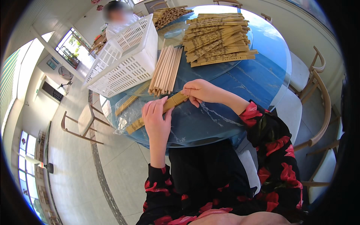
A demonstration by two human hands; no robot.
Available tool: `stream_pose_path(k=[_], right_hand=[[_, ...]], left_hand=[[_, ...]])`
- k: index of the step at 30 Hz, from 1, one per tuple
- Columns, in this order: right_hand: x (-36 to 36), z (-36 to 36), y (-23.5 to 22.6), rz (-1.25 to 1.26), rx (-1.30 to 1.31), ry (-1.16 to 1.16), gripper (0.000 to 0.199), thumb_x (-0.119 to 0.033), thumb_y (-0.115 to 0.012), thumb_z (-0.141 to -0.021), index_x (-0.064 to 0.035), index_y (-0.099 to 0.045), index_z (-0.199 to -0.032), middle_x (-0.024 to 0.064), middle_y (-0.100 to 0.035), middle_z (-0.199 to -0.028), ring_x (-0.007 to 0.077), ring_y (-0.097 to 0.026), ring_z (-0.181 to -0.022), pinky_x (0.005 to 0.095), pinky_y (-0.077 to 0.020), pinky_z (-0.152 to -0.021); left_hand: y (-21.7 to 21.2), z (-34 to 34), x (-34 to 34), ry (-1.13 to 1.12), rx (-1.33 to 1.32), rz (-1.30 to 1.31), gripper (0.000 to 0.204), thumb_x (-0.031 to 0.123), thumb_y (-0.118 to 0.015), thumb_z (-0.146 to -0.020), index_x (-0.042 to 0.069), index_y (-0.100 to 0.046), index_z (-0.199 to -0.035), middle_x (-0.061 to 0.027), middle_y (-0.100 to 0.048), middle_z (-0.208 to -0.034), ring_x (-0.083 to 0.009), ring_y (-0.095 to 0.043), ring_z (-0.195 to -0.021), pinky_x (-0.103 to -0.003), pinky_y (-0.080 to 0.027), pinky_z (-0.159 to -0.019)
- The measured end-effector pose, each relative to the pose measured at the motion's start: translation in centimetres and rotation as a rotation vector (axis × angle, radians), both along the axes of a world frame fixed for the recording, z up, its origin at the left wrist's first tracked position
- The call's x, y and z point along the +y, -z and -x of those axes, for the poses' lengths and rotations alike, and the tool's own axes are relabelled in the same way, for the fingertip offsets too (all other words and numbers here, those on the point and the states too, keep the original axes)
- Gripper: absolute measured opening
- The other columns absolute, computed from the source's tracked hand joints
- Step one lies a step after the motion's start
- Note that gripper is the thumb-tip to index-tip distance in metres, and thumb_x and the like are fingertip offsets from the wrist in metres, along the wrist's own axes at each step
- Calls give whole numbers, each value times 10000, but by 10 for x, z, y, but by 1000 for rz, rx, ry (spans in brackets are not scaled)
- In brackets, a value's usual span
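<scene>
A long tan paper chopstick sleeve (175,100) lies slanted close to the table's near edge, held between both hands. My left hand (154,114) is closed over its middle, and the sleeve's lower end sticks out beyond that hand. With thumb and fingers, my right hand (201,92) pinches the upper end. Just past the hands lies a bundle of pale wooden chopsticks (166,69), side by side. Farther off is a large stack of printed tan sleeves (217,37). Whether a chopstick is inside the held sleeve cannot be seen.
A white slatted plastic basket (129,67) stands at left on the round blue table (258,80). Clear plastic film (122,122) lies by the left hand, with another tan strip (126,105) beside it. A brown pile (168,17) sits far back. Chairs (317,108) surround the table; a person (118,18) is beyond.
</scene>
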State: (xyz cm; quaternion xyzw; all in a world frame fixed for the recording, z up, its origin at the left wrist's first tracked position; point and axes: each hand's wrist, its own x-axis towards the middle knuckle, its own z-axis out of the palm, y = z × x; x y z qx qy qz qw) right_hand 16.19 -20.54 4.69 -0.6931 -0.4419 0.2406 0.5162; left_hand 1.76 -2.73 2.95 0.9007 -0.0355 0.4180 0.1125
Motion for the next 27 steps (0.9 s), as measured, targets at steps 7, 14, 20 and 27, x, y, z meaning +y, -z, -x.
stream_pose_path(k=[7,14,20,27], right_hand=[[-6,0,-3,-44,239,10,314,-272,-452,-1056,-29,-648,-1093,19,-643,-684,56,-506,-569,204,-391,-533],[-12,-4,-8,-151,428,-111,316,-254,-474,-1047,-38,-615,-1229,17,-631,-799,58,-521,-683,198,-402,-613],[-9,-7,1,-98,381,-211,346,-288,-494,-1048,-45,-564,-1283,7,-627,-847,54,-521,-726,197,-413,-656],[-6,-3,5,42,229,-211,342,-333,-520,-1034,-33,-681,-1050,-4,-643,-754,54,-509,-668,199,-414,-630]], left_hand=[[4,-1,1,23,19,86,353,73,-761,-767,63,-675,-1109,-92,-665,-1025,-290,-592,-984,-383,-473,-889],[4,1,0,16,-2,137,350,61,-758,-764,63,-677,-1104,-94,-664,-1015,-295,-592,-979,-389,-470,-889],[2,1,-2,81,-3,159,346,45,-765,-746,62,-687,-1083,-94,-663,-992,-293,-596,-966,-386,-469,-880],[3,0,-3,125,6,114,347,63,-773,-740,62,-686,-1076,-85,-659,-951,-293,-599,-927,-384,-490,-836]])
